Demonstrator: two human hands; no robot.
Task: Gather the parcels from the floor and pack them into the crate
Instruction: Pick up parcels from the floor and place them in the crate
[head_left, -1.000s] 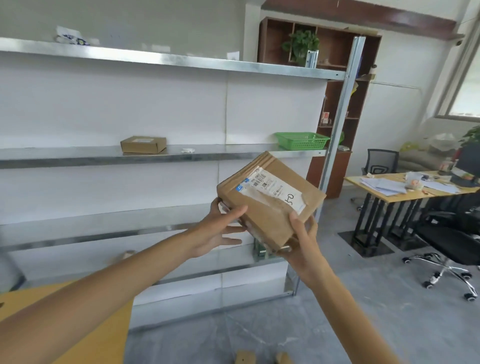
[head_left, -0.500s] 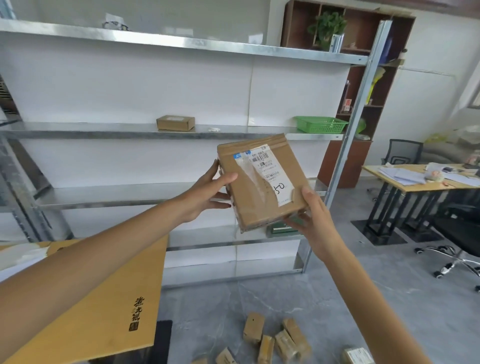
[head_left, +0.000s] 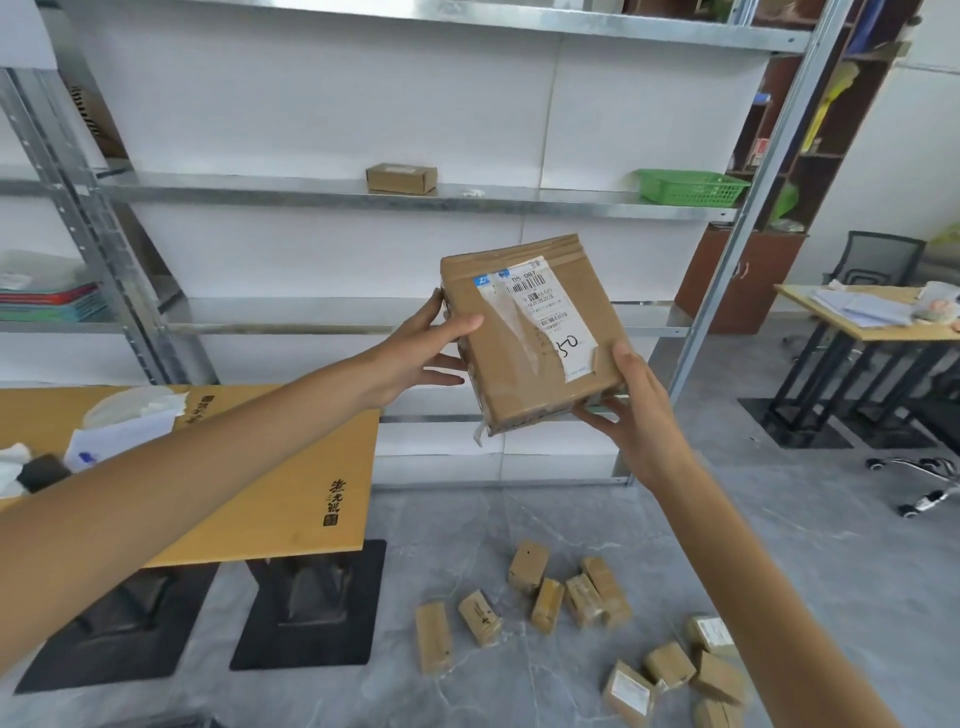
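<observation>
I hold a brown cardboard parcel (head_left: 524, 332) with a white shipping label at chest height, in front of the metal shelving. My left hand (head_left: 421, 353) grips its left edge, thumb on the front face. My right hand (head_left: 631, 410) holds its lower right corner, thumb on the front and fingers underneath. Several small brown parcels (head_left: 571, 597) lie scattered on the grey floor below, with more of these floor parcels (head_left: 675, 670) at the lower right. No crate is clearly in view.
A yellow wooden table (head_left: 291, 478) with papers stands at left on black feet. Metal shelving (head_left: 363, 197) carries a small box (head_left: 401, 178) and a green basket (head_left: 691, 187). A desk (head_left: 872, 322) and office chairs stand at right.
The view has tilted down, bringing the floor parcels and the yellow table into sight. The parcel has turned more upright in both hands and both grips are unchanged.
</observation>
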